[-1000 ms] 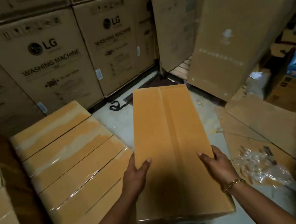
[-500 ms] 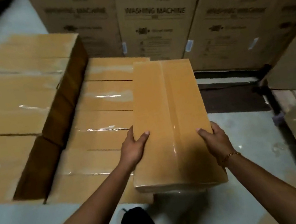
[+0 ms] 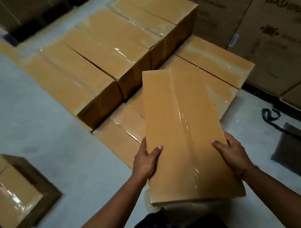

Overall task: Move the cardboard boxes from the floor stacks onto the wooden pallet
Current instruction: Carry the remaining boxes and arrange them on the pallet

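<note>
My left hand [image 3: 147,162] and right hand [image 3: 230,152] grip the long box [image 3: 183,128], now swung round above the low row of boxes [image 3: 217,67], nearly placed.

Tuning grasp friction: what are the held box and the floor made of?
Box: brown cardboard, matte, with glossy clear tape or film, judging by glare streaks. Floor: likely bare concrete, pale grey, dull.

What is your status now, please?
Left hand, right hand: both grip the box. Far end over lower layer of stacked boxes. Nothing seen in the way.
</note>
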Motion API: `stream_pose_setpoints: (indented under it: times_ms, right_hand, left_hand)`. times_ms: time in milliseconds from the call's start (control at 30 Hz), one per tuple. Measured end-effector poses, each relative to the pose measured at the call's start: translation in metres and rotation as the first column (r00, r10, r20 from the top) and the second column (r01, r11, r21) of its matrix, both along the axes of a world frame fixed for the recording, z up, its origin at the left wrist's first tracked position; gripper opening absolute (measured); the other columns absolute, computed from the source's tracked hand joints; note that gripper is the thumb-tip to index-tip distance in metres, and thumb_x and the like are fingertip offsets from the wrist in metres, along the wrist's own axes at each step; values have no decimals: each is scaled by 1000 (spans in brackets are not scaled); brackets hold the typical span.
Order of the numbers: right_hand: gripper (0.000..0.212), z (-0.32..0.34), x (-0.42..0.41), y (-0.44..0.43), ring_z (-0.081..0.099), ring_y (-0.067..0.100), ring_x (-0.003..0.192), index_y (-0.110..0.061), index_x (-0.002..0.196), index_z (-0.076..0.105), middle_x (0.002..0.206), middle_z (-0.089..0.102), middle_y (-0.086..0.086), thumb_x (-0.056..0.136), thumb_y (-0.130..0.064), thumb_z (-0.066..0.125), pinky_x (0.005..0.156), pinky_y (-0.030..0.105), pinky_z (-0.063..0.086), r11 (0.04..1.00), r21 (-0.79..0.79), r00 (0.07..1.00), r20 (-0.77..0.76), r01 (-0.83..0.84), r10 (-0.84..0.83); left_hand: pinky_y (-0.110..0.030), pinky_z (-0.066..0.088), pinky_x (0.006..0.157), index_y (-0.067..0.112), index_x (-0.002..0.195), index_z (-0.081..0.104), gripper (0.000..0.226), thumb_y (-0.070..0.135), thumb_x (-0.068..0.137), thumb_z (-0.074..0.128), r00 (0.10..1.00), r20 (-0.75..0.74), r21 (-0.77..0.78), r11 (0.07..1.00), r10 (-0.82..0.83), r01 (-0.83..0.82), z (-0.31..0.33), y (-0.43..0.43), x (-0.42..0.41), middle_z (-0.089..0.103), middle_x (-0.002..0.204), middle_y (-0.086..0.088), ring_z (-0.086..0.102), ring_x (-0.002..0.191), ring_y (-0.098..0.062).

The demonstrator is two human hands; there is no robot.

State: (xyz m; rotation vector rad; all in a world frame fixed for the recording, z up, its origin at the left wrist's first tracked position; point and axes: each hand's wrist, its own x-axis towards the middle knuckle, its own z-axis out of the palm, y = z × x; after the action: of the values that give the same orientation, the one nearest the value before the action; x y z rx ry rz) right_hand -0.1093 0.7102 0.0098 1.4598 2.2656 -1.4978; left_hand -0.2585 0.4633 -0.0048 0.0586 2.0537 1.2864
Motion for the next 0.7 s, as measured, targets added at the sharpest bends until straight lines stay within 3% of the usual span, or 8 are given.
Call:
stream_pose_setpoints:
  times_ms: [100,200,333,467,600,700]
  right_hand:
    - [68,-6,-16,7,49,35,136,-21,154,40,153,48,8,96,-47,64,111,55,44,995,-15,995,36,-97,97]
    - [86,-12,-30,19,46,33,139,-25,155,37,157,45,7,84,-63,67,111,52,43,972,-52,972,45,-228,230]
    - [71,-22,-52,37,43,27,141,-17,153,40,154,46,8,92,-33,73,107,36,39,917,-79,918,33,-392,395]
    - [73,-32,-78,44,48,28,139,-21,147,44,153,50,8,86,-37,79,113,43,42,833,-92,832,59,-545,551]
    - [70,-43,-101,39,54,29,130,-17,147,45,145,55,9,87,-32,79,98,29,40,778,-91,771,103,-621,628]
    - [70,-57,-120,33,54,28,131,-15,146,46,147,55,10,87,-29,80,101,29,40,750,-100,742,111,-654,661]
  left_hand:
    - [-40,51,102,34,152,39,66,51,94,65,994,31,-15,994,108,-107,-6,-11,16,62,136,10,62,115,-17]
    - [-36,51,99,32,148,45,62,43,93,70,972,71,-28,975,222,-220,-12,-18,36,63,133,10,62,111,-15]
    - [-40,51,102,28,146,48,61,38,91,73,926,83,-68,929,369,-364,-20,-18,67,63,134,6,63,115,-19]
    - [-43,50,102,28,147,49,62,39,91,74,869,70,-111,870,489,-481,-28,-16,90,63,135,6,62,117,-22]
    - [-37,49,95,29,143,53,57,36,91,74,819,57,-125,818,571,-562,-37,-16,101,64,133,6,62,114,-20]
    - [-38,50,96,30,142,53,56,34,91,75,795,50,-137,793,604,-594,-45,-20,98,65,134,5,63,113,-21]
